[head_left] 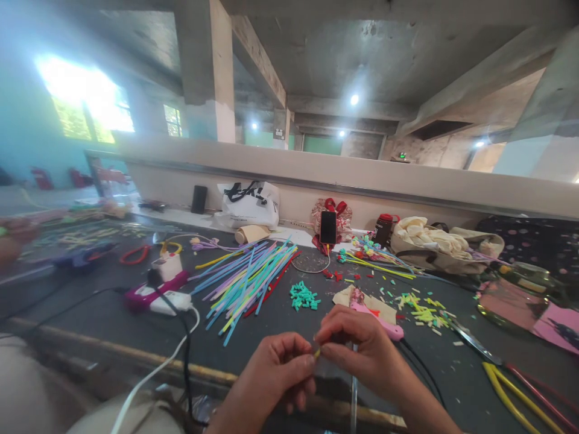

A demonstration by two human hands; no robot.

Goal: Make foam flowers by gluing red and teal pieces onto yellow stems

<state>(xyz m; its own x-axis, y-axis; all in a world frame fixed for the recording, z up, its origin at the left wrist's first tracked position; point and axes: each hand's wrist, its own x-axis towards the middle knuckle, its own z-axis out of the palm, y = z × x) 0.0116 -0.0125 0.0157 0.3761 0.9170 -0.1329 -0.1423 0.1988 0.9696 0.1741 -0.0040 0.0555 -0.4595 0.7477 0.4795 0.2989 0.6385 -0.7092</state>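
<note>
My left hand (287, 367) and my right hand (357, 340) meet at the front edge of the table, fingertips pinched together. Between them shows a small yellow piece of pipe cleaner (317, 353), mostly covered by the fingers. Just behind my right hand, a pink hot glue gun (384, 325) lies on a piece of cardboard (342, 296), partly hidden by the hand. A pile of short green pieces (304, 296) is beyond my left hand. Long pipe cleaners (248, 283) in blue, purple, yellow and red are spread to the left.
Yellow cut pieces (420, 310) lie at right, near scissors (477, 346) with red and yellow handles. A purple and white power strip (158, 292) trails cables at left. A phone (328, 227), a white plastic bag (248, 205) and a cloth bag (446, 244) stand at the back.
</note>
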